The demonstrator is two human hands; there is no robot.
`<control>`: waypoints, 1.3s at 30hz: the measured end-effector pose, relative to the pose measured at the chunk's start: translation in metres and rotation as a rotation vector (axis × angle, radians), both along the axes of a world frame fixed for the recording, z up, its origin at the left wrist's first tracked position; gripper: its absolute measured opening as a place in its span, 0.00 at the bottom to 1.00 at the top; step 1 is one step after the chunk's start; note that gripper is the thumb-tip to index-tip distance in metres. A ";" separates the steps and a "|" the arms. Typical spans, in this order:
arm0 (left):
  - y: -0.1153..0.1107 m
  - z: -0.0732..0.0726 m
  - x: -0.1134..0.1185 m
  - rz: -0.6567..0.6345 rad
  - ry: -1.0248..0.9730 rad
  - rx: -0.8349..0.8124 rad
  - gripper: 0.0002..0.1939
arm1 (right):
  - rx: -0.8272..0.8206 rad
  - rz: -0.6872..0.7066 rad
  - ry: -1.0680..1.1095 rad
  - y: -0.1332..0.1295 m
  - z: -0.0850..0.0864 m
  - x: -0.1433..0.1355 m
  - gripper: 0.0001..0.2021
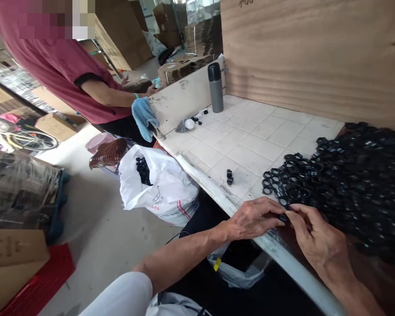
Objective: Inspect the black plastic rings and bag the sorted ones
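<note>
Over the front edge of the tiled table [260, 149], my left hand [255, 217] pinches a small black ring [283, 217] between thumb and fingertips. My right hand [316, 237] meets it from the right, its thumb and index finger closed at the same ring, so the fingertips of both hands nearly touch. Beyond and to the right of my hands spreads a large pile of black rings [358, 184]. A few black pieces [229, 176] lie apart on the tiles, left of the pile.
A grey bottle [216, 94] stands near the wooden board [309, 52]. A small clear bag [184, 126] lies by the low partition [187, 98]. Left of the table are an open white sack [161, 184] and a blue cloth [144, 116]. A person in a red shirt [62, 74] stands beyond.
</note>
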State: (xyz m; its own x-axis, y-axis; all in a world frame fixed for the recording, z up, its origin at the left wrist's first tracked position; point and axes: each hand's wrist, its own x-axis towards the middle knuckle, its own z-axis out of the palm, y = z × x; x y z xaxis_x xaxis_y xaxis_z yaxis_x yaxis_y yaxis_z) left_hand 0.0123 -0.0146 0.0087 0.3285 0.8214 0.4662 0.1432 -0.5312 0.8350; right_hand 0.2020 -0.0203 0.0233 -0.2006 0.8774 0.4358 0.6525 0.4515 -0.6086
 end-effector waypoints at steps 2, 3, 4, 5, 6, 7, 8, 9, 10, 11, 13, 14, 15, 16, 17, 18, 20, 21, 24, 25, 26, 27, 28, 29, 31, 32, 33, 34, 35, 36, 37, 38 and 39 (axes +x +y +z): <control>0.000 0.001 0.000 0.018 -0.045 -0.035 0.13 | -0.017 0.045 0.041 -0.002 0.003 -0.001 0.12; -0.001 0.001 0.000 0.025 -0.069 -0.054 0.13 | -0.040 0.070 0.044 -0.003 0.005 -0.001 0.12; -0.003 0.002 0.000 0.029 -0.087 -0.072 0.13 | -0.071 0.084 0.035 -0.004 0.007 -0.001 0.11; -0.004 0.003 -0.001 0.034 -0.095 -0.086 0.13 | -0.100 0.085 0.020 -0.004 0.008 -0.001 0.10; -0.005 0.003 -0.001 0.032 -0.084 -0.096 0.12 | -0.139 0.074 0.006 -0.004 0.008 -0.002 0.11; -0.005 0.003 -0.002 0.032 -0.071 -0.100 0.12 | -0.180 0.070 -0.015 -0.004 0.008 -0.001 0.12; -0.005 0.002 -0.003 0.028 -0.058 -0.102 0.13 | -0.193 0.062 -0.036 -0.003 0.007 -0.001 0.17; -0.004 0.002 -0.003 0.028 -0.053 -0.101 0.13 | -0.207 0.059 -0.042 -0.002 0.007 0.000 0.20; -0.003 0.001 -0.003 0.032 -0.055 -0.104 0.13 | -0.231 0.061 -0.032 -0.002 0.007 0.000 0.20; -0.002 0.001 -0.003 0.030 -0.059 -0.106 0.13 | -0.249 0.054 -0.002 -0.002 0.009 0.000 0.19; -0.002 0.002 -0.002 0.037 -0.068 -0.118 0.12 | -0.268 0.066 0.053 -0.004 0.013 0.000 0.16; -0.003 0.003 -0.002 0.040 -0.069 -0.126 0.11 | -0.263 0.078 0.070 -0.005 0.015 0.000 0.16; -0.003 0.003 -0.001 0.046 -0.072 -0.134 0.11 | -0.256 0.094 0.079 -0.006 0.017 -0.001 0.18; -0.004 0.003 -0.001 0.051 -0.076 -0.145 0.11 | -0.248 0.104 0.088 -0.007 0.018 -0.001 0.19; -0.004 0.003 -0.001 0.055 -0.083 -0.156 0.11 | -0.244 0.108 0.106 -0.008 0.019 -0.001 0.19; -0.004 0.002 -0.001 0.056 -0.092 -0.166 0.11 | -0.247 0.110 0.129 -0.009 0.020 -0.001 0.16; -0.004 0.001 -0.001 0.049 -0.093 -0.177 0.11 | -0.261 0.108 0.156 -0.009 0.020 0.000 0.09; -0.004 0.001 -0.001 0.048 -0.083 -0.180 0.11 | -0.262 0.105 0.152 -0.009 0.020 0.000 0.09; -0.004 0.001 -0.002 0.054 -0.057 -0.181 0.12 | -0.257 0.096 0.134 -0.008 0.019 0.001 0.09; -0.004 0.002 -0.002 0.059 -0.059 -0.185 0.12 | -0.248 0.104 0.144 -0.007 0.018 0.001 0.07; -0.004 0.002 -0.002 0.060 -0.059 -0.185 0.12 | -0.239 0.118 0.156 -0.007 0.018 0.002 0.07; -0.004 0.003 -0.002 0.050 -0.050 -0.181 0.12 | -0.231 0.124 0.162 -0.006 0.017 0.002 0.07; -0.004 0.004 -0.002 0.036 -0.035 -0.171 0.12 | -0.227 0.118 0.157 -0.006 0.016 0.002 0.06; -0.004 0.004 -0.002 0.025 -0.019 -0.161 0.12 | -0.225 0.103 0.143 -0.005 0.016 0.002 0.08; -0.004 0.005 -0.003 0.022 -0.002 -0.154 0.12 | -0.241 0.062 0.128 -0.005 0.015 0.002 0.13; -0.004 0.005 -0.003 0.028 -0.006 -0.162 0.12 | -0.243 0.061 0.135 -0.005 0.014 0.002 0.12; -0.004 0.004 -0.003 0.038 -0.020 -0.176 0.12 | -0.234 0.080 0.150 -0.005 0.014 0.001 0.09; -0.004 0.004 -0.003 0.044 -0.033 -0.191 0.11 | -0.215 0.109 0.166 -0.006 0.013 0.001 0.07; -0.004 0.004 -0.004 0.045 -0.039 -0.201 0.11 | -0.196 0.135 0.177 -0.006 0.012 0.000 0.06; -0.004 0.003 -0.004 0.041 -0.035 -0.201 0.11 | -0.182 0.148 0.180 -0.006 0.011 -0.001 0.07; -0.003 0.003 -0.004 0.037 -0.025 -0.192 0.11 | -0.179 0.146 0.176 -0.007 0.009 -0.002 0.07; -0.003 0.002 -0.004 0.035 -0.010 -0.172 0.11 | -0.195 0.130 0.166 -0.007 0.007 -0.003 0.06; -0.003 0.002 -0.004 0.035 0.003 -0.146 0.11 | -0.225 0.109 0.155 -0.007 0.005 -0.004 0.07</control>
